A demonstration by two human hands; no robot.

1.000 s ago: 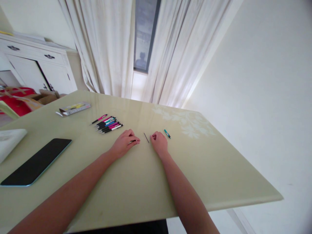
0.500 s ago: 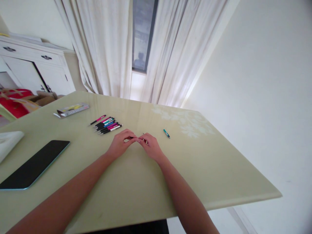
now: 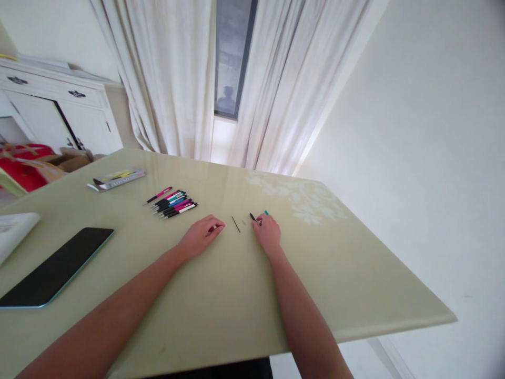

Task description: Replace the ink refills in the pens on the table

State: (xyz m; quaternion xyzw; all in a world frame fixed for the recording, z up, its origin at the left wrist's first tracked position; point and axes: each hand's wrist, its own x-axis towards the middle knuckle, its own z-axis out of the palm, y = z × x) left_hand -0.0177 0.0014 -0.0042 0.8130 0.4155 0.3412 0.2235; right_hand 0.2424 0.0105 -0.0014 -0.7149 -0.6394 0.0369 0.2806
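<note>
My left hand (image 3: 202,235) rests on the table with its fingers curled and thumb and forefinger tips together. Whether anything small is pinched there is hidden. My right hand (image 3: 269,232) is closed at the right, and a black pen part (image 3: 252,216) sticks out past its thumb and forefinger. Just beyond its knuckles shows the end of a teal pen barrel (image 3: 266,212), mostly covered by the hand. Between both hands lie a thin dark pen refill (image 3: 235,224) and a small, faint piece (image 3: 243,222), perhaps a spring.
Several pens (image 3: 175,204) in mixed colours lie in a row left of centre. Behind them is an opened pen box (image 3: 118,179). A black tablet-like slab (image 3: 59,266) and a white object (image 3: 16,229) lie at the left. The table's (image 3: 379,279) right edge slopes toward the wall.
My hands, joined at the fingertips before, have come apart. The right one moved right to the teal barrel. The refill and small piece now show on the table, and the black part is visible.
</note>
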